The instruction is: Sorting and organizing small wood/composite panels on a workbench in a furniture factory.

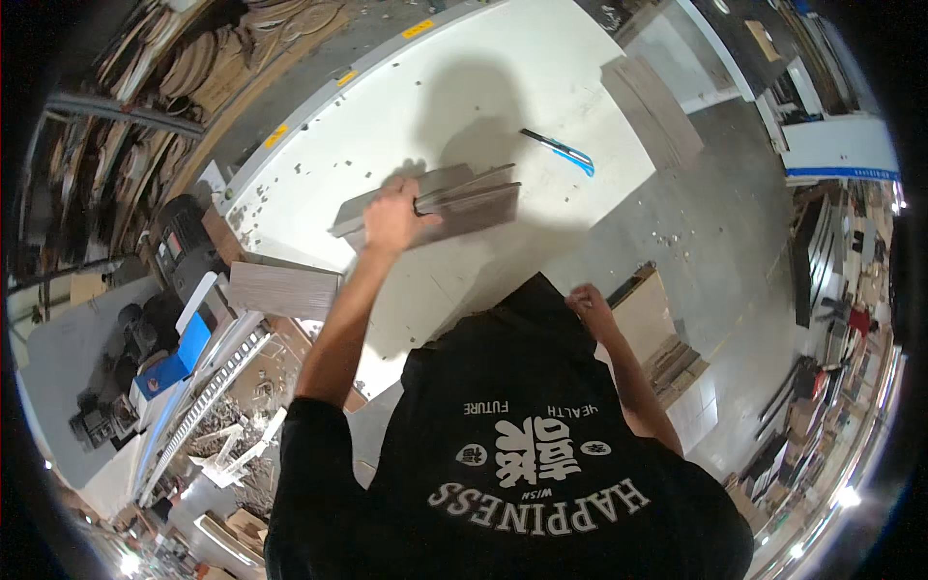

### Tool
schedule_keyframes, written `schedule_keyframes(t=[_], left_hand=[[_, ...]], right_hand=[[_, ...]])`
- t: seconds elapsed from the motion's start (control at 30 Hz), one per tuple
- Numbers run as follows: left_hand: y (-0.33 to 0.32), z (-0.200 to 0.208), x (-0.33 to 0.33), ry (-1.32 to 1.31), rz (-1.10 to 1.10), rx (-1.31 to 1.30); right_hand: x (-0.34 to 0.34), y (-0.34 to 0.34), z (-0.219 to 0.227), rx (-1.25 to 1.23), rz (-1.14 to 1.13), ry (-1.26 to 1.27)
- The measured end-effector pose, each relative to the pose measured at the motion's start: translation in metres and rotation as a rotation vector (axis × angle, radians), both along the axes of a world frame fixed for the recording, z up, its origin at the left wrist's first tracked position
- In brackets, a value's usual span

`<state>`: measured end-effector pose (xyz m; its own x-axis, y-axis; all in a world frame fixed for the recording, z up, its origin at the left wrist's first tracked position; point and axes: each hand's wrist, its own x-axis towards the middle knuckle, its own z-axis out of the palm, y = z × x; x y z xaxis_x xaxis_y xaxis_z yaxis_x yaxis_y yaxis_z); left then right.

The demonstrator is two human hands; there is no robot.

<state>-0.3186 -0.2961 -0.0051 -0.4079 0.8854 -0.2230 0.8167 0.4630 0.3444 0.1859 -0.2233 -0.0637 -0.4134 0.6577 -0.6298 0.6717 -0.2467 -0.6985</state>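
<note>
On the white tabletop [406, 126] lies a loose stack of thin grey-brown boards [483, 208], some fanned out at their right ends. My left hand [391, 215] is closed over the left part of this stack, thumb on the near side and fingers over the top. A blue and black utility knife [570, 157] rests to the right of the boards, apart from both hands. My right hand [588, 302] is beside the hem of my black shirt, off the table's near right edge. Its fingers are curled together, and whatever may be in them is hidden.
More grey-brown boards [282, 290] sit at the table's left corner. Another board stack [657, 111] stands past its right edge. A machine with a dark motor [184, 237] is on the left. Cardboard and wood pieces [672, 367] lie at lower right. Small dark scraps dot the tabletop.
</note>
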Motion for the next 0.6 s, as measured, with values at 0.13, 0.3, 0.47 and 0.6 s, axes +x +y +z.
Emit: schedule_keyframes(t=[0.13,0.3,0.47,0.6], left_hand=[[-0.004,-0.040,0.042,-0.075,-0.061,-0.050],[-0.010,-0.066,0.077,0.026,-0.184,0.039],[-0.017,-0.071,0.084,0.091,-0.155,0.085],[-0.008,-0.042,0.110,-0.150,-0.104,-0.130]], right_hand=[[-0.039,0.033,-0.001,0.280,0.054,-0.016],[-0.090,0.045,-0.009,0.694,0.137,-0.047],[-0.113,0.060,-0.011,0.946,0.629,-0.059],[-0.132,0.076,0.000,0.840,0.771,-0.145]])
